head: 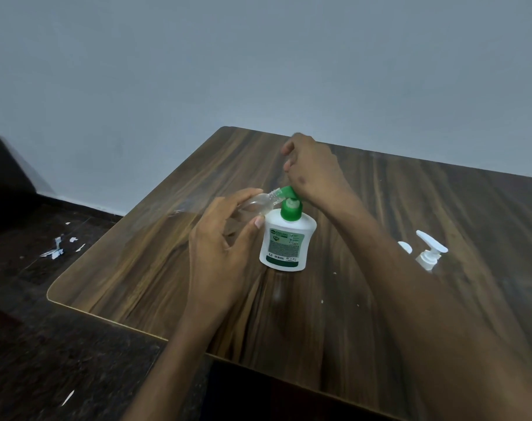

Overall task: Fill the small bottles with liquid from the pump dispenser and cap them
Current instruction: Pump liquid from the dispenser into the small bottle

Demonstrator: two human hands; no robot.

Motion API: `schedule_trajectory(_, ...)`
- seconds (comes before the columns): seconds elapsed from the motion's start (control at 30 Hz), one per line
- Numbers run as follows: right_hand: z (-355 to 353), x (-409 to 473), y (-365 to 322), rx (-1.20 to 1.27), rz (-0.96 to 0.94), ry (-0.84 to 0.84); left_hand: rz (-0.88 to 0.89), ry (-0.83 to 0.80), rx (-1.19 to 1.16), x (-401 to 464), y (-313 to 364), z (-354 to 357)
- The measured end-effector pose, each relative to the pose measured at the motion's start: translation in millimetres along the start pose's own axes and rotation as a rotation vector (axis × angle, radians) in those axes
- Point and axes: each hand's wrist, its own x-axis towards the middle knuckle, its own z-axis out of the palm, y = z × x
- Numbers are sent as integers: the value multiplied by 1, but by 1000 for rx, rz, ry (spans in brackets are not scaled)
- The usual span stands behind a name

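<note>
A white pump dispenser (286, 242) with a green pump head and green label stands upright in the middle of the wooden table (143, 268). My left hand (219, 238) holds a small clear bottle (260, 203) tilted on its side, its open neck against the green spout. My right hand (310, 168) rests with the heel of the palm on the pump head, its fingers loosely curled above it. A white pump cap (429, 250) on a clear small bottle stands to the right, and another white cap (405, 247) shows partly behind my right forearm.
The table's left edge and rounded front-left corner lie close to my left arm. White paper scraps (56, 249) are scattered on the dark floor to the left. A grey wall stands behind the table.
</note>
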Motion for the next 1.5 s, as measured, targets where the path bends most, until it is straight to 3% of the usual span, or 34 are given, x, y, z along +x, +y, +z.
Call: schedule_trajectory(1.5,-12,-16,-9,-65,6,30,14,11,-117,13,-19,6)
